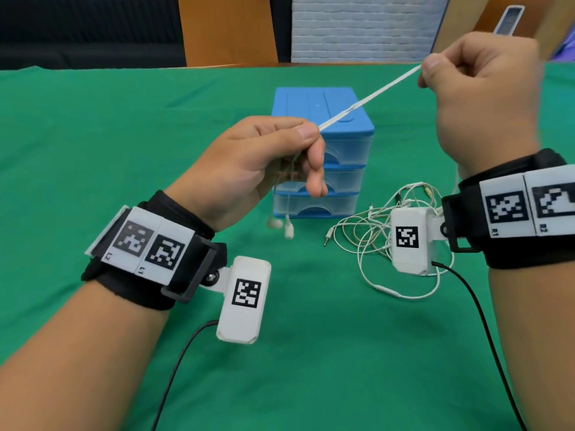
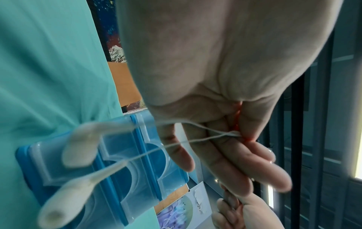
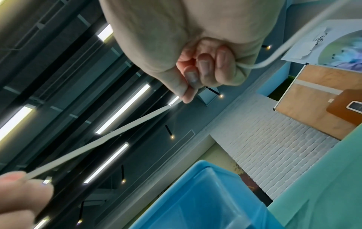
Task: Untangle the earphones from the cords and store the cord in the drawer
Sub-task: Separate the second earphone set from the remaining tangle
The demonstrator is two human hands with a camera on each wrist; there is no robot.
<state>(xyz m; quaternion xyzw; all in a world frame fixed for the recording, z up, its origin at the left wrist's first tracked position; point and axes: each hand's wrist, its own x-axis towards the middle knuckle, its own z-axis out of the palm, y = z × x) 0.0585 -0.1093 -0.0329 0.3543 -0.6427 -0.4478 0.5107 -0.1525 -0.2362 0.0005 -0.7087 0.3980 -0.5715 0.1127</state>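
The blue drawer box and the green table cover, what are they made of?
The drawer box looks like plastic: glossy blue top and frame, see-through drawer fronts. The table cover looks like soft matte cloth, with faint creases showing.

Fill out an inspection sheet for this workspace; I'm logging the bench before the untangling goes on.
Surface: green cloth over the table.
Job's things: white cord stretched taut in the air; earbuds dangling; blue drawer unit, all three drawers closed.
Clutter: tangled earphone pile on the cloth.
Hands: left hand and right hand each pinch one end of the cord.
Cables: black wrist-camera leads.
Surroundings: white brick wall, wooden panels.
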